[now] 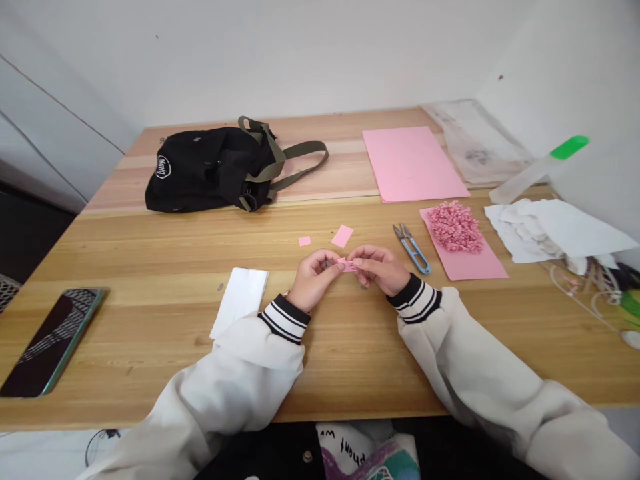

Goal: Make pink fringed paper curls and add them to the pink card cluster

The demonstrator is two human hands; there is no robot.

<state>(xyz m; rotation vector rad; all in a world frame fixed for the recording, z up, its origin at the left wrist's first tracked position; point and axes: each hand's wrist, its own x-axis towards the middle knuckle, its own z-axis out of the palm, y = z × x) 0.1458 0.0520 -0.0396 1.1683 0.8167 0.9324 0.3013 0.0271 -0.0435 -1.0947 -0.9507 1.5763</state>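
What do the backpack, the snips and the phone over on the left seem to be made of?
Backpack: probably woven fabric, matte black, since it slumps in soft folds; its olive straps look like webbing.
Snips: the blades look like metal, being grey and slim; the blue handles could be painted metal or plastic.
Phone: likely a glass front, as the dark screen mirrors a net-like pattern; the greenish edge's material is unclear.

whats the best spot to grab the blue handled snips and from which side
Probably the blue handles of the snips, coming from the near side with the right hand: they point toward the person, while the dark blades angle away.
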